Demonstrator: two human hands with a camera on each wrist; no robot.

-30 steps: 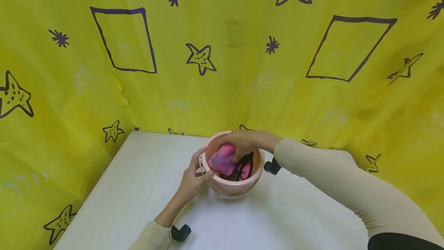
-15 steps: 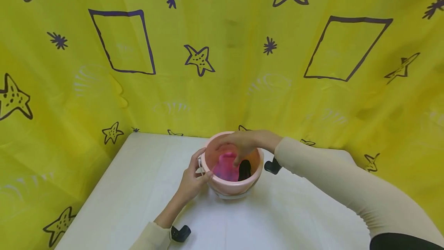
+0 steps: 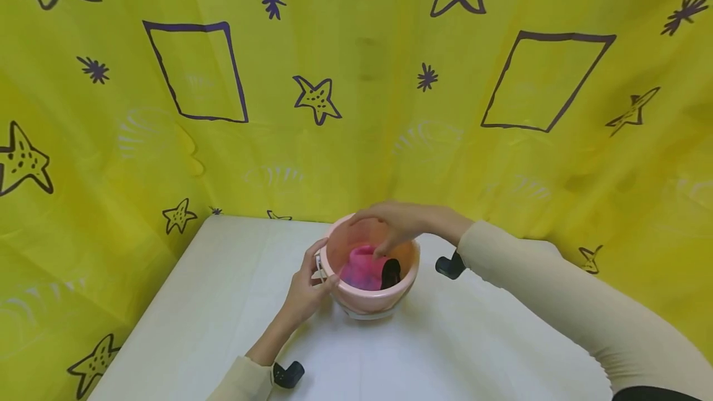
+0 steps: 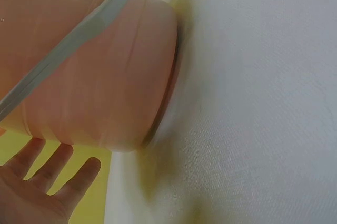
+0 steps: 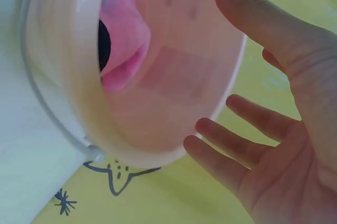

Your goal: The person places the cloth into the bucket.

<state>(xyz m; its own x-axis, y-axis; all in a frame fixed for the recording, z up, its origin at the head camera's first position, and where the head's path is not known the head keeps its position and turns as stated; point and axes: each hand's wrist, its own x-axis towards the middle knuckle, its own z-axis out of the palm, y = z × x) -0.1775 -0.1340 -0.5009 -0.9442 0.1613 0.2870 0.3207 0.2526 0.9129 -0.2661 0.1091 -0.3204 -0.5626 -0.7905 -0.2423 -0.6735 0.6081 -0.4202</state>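
A pink bucket [image 3: 367,303] with a pale carrying handle [image 4: 79,40] stands on the white table. My left hand [image 3: 303,293] holds its left side, thumb over the rim and fingers along the outer wall. Inside lies a soft pink item with purple-blue patches [image 3: 362,270], like folded fabric; its exact kind is unclear. Beside it on the right is a rounded black piece [image 3: 391,272]. My right hand [image 3: 398,223] hovers over the bucket's far right rim, fingers spread and holding nothing. In the right wrist view, its fingertips show at the bucket's mouth, apart from the pink item.
The white table [image 3: 223,320] reaches back to a yellow curtain [image 3: 367,159] printed with dark starfish and outlined shapes. Black wrist-worn devices sit at both sleeve ends, the left one [image 3: 288,375] low over the table and the right one [image 3: 450,266] right of the bucket.
The pink item, earlier bunched near the rim under my right hand with black strap-like parts showing, now lies lower in the bucket. My right hand has let go and lifted slightly rightward.
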